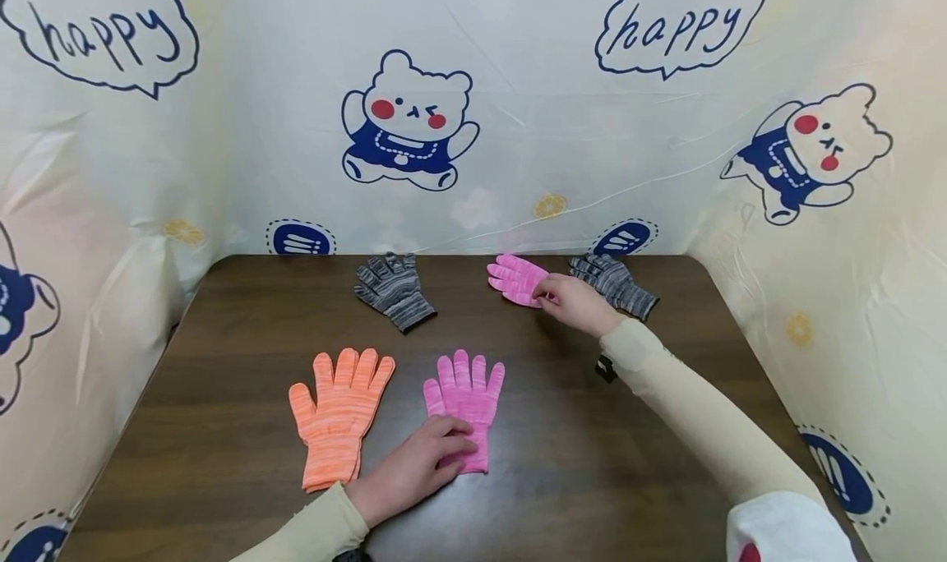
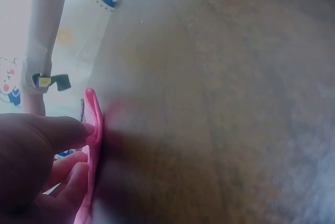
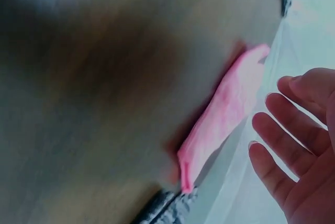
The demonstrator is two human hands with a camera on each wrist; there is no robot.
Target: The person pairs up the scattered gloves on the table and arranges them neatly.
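A pale sheet (image 1: 533, 126) printed with bears and the word "happy" hangs behind and along both sides of a dark brown wooden table (image 1: 577, 480). At the near middle of the table lies a pink glove (image 1: 475, 389), palm area flat and fingers pointing to the far side; the person's left hand (image 1: 414, 467) rests on its lower part, fingers loosely bent and touching the fabric. Just left of it lies an orange glove (image 1: 336, 426), fingers also toward the far side, a second layer showing along its right edge. At the far edge, right of the middle, a second pink glove (image 1: 515, 279) lies with its fingers pointing left. The right hand (image 1: 577, 301) is at its cuff end, and the right wrist view shows those fingers relaxed and slightly spread, apart from the glove. A grey striped glove (image 1: 614, 284) lies just right of that one, partly behind the hand; another grey glove (image 1: 395, 289) lies far left of the middle.
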